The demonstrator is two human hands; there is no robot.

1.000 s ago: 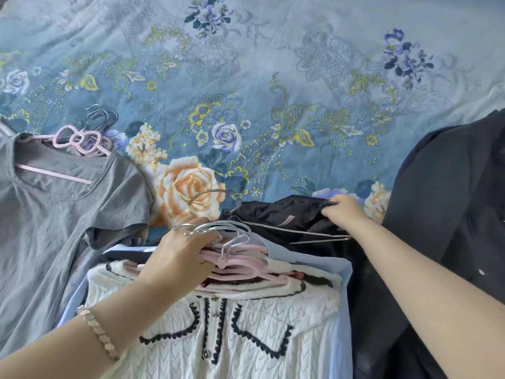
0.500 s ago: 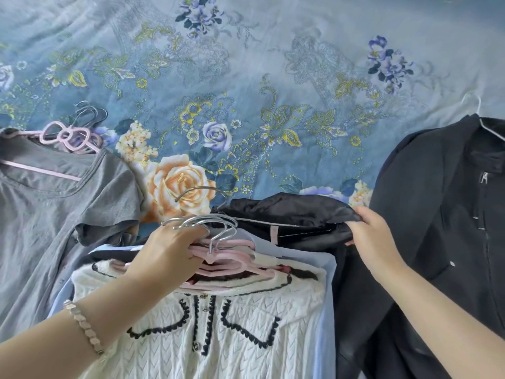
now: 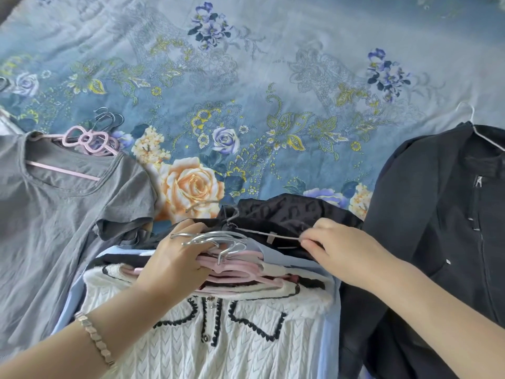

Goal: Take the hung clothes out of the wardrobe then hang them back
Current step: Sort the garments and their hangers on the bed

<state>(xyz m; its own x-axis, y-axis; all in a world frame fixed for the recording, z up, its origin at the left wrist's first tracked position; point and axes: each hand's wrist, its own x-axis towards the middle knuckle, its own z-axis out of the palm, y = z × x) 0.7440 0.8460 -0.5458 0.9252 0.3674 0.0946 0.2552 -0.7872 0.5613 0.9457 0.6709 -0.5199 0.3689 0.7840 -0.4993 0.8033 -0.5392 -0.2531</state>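
A stack of clothes on hangers lies on the bed in front of me, topped by a white knit cardigan [image 3: 218, 335] with black trim. My left hand [image 3: 175, 263] grips the bunch of pink hangers [image 3: 237, 269] with silver hooks at the stack's neck. Behind the stack lies a black garment [image 3: 287, 214] on a thin grey wire hanger [image 3: 262, 232]. My right hand [image 3: 341, 253] pinches the right arm of that wire hanger. A grey T-shirt [image 3: 54, 220] on a pink bow hanger [image 3: 87, 139] lies at left, a dark jacket [image 3: 442, 220] at right.
Everything rests on a blue floral bedsheet [image 3: 273, 91], which stretches bare across the far half of the view. A light blue shirt [image 3: 332, 324] shows under the cardigan. The jacket's white hanger hook [image 3: 468, 112] points away from me.
My right hand let go of the black garment's right edge and moved left and toward me onto the wire hanger. My left hand kept its grip on the hanger bunch.
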